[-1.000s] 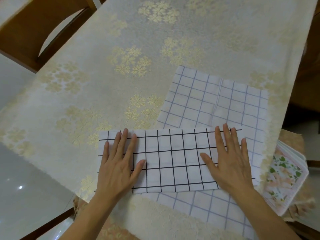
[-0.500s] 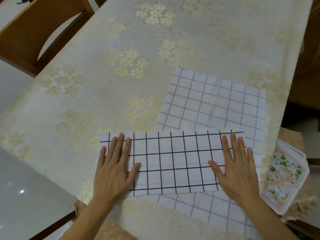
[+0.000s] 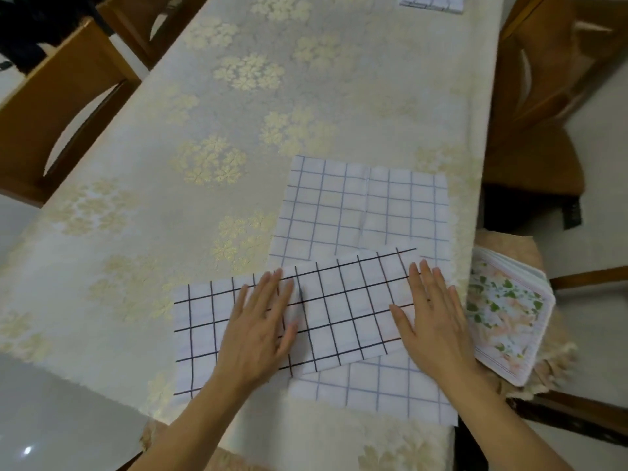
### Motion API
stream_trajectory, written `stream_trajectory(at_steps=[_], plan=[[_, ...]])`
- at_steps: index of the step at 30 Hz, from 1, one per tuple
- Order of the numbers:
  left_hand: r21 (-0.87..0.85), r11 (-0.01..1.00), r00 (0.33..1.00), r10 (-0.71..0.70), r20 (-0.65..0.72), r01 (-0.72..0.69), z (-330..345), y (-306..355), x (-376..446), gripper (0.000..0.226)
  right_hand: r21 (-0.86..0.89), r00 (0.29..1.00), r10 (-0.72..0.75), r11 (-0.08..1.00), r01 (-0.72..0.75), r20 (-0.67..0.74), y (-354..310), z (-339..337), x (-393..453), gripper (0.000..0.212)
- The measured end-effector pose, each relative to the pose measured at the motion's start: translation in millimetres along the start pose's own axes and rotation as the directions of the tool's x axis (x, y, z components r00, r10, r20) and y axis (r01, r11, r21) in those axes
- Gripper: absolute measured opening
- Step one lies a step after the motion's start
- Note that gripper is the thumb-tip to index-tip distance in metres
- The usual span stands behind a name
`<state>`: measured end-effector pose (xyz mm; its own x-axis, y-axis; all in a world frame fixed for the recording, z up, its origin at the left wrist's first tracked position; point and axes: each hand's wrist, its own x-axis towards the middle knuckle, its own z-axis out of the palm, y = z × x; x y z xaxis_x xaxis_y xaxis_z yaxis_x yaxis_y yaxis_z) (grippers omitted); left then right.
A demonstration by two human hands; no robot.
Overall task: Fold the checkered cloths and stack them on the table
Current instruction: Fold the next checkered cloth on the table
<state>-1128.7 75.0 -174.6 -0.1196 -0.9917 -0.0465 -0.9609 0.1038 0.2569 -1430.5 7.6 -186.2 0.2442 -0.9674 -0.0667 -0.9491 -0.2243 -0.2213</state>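
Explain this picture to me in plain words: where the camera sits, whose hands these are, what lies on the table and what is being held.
There is no machine here. A person wears one wide-angle camera on the head, so you look forward and down at their own two bare hands.

The left hand and the right hand both lie flat, fingers straight, on a black-checked cloth folded into a long strip. They press it; nothing is gripped or lifted.

That strip lies across a larger blue-checked cloth, spread flat on the table's gold-flowered tablecloth. At the far edge sits another checkered cloth, only partly in view.

Off the table's right side lies a floral-patterned stack. Wooden chairs stand around.
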Motion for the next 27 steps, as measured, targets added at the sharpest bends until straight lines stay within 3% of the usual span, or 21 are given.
stream_trajectory(at_steps=[2,5,9,18,27], plan=[[0.01,0.979,0.979,0.204,0.024,-0.204,1.0,24.3,27.7,0.06,0.01,1.0,0.015,1.0,-0.015,-0.026,7.7,-1.8,-12.1,0.071],[0.028,0.888,0.886,0.455,0.088,-0.459,6.9,56.9,68.7,0.056,0.002,0.999,0.026,1.0,-0.026,-0.039,17.1,-0.3,-23.8,0.067],[0.099,0.759,0.763,0.625,0.165,-0.644,13.5,92.3,118.2,0.054,-0.001,0.997,0.063,0.998,-0.063,-0.036,23.8,4.2,-30.4,0.065],[0.162,0.513,0.537,0.786,0.305,-0.843,25.4,130.6,180.8,0.047,0.062,0.983,0.146,0.988,-0.14,-0.111,26.5,11.3,-33.2,0.058],[0.112,0.433,0.447,0.867,0.222,-0.895,24.3,136.7,199.5,0.033,0.149,0.967,0.175,0.978,-0.149,-0.183,30.1,14.6,-19.3,0.046]])
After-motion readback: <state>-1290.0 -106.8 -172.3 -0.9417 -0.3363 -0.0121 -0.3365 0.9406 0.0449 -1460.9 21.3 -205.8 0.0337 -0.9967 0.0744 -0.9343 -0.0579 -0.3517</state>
